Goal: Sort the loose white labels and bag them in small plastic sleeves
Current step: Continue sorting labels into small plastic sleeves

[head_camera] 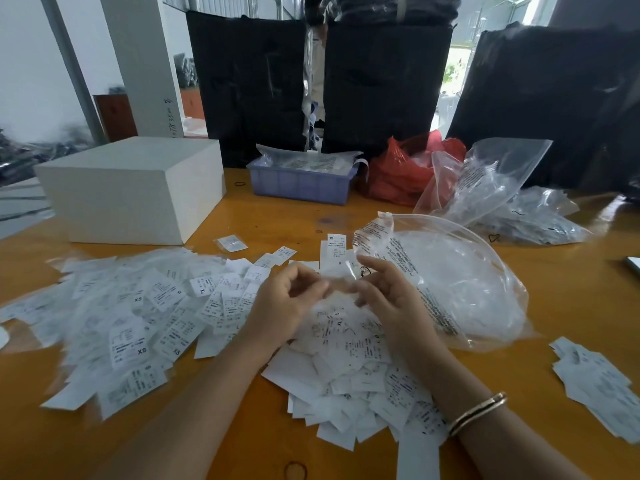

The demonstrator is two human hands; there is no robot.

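Loose white labels point(138, 323) printed with sizes such as XS, S and XL lie spread over the orange table point(571, 306), with a second heap of labels point(363, 375) under my wrists. My left hand point(284, 306) and my right hand point(388, 296) hover above the heap, close together. Between their fingertips they pinch a small clear plastic sleeve point(341, 275), blurred by motion. A large clear bag point(450, 278) with printed warning text lies just right of my right hand. One filled small sleeve point(231, 243) lies apart, farther back.
A white box point(138, 188) stands at the back left. A blue crate point(301, 183), a red bag point(401, 171) and more clear bags point(502, 192) sit behind. Dark bundles point(381, 84) line the far edge. Another small label pile point(599, 382) lies at the right.
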